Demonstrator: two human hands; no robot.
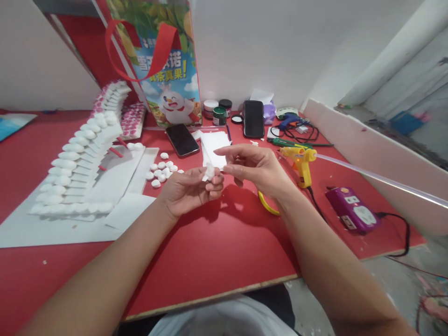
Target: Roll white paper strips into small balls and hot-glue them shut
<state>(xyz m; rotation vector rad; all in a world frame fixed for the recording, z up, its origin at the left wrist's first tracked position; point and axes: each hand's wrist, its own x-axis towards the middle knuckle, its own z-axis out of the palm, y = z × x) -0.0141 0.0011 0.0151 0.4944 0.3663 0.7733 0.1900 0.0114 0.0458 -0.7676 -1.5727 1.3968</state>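
Over the red table, my left hand pinches a small crumpled white piece, perhaps paper or tissue, between thumb and fingers. Just to its right is my right hand, its thumb and index finger apart with nothing visible between them. Those fingertips come close to the white piece; contact is unclear. A stack of white paper lies behind both hands. Several round white pieces are grouped left of my left hand.
At left a curved white model stands on white board. A yellow glue gun, purple power socket and yellow tape ring are at right. Behind are phones, paint jars and a printed bag.
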